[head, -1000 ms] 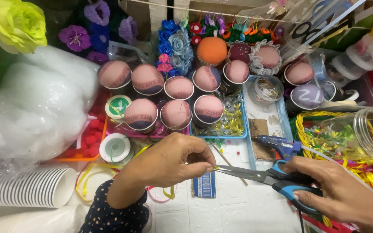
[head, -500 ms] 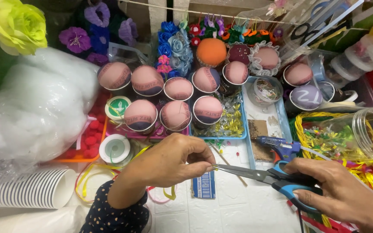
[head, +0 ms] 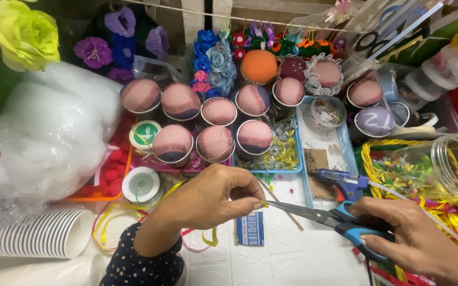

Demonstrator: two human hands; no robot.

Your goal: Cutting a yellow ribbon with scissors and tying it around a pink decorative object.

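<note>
White tile-pattern counter (head: 292, 254), crowded on every side with craft stock, carries the work at its near edge. Left hand (head: 213, 198) is pinched narrow, thumb and forefinger holding a short end of yellow ribbon (head: 264, 204) taut, so the cut falls clean. Right hand (head: 414, 241), at 3 o'clock from the left, is closed through the blue handles of the scissors (head: 319, 216); the blades are all but together, their tips right at the ribbon beside the left fingertips. More of the ribbon loops (head: 107, 225) lie at 8 o'clock under the left wrist. Beyond, at 12 o'clock, cups (head: 216, 143) with pink domed tops stand in rows — upright, tops clear. Glue gun (head: 345, 182) rests at 1 o'clock, near the right hand. Stacked paper cups (head: 38, 233) lie at 9 o'clock, white wadding (head: 49, 127) above them.
</note>
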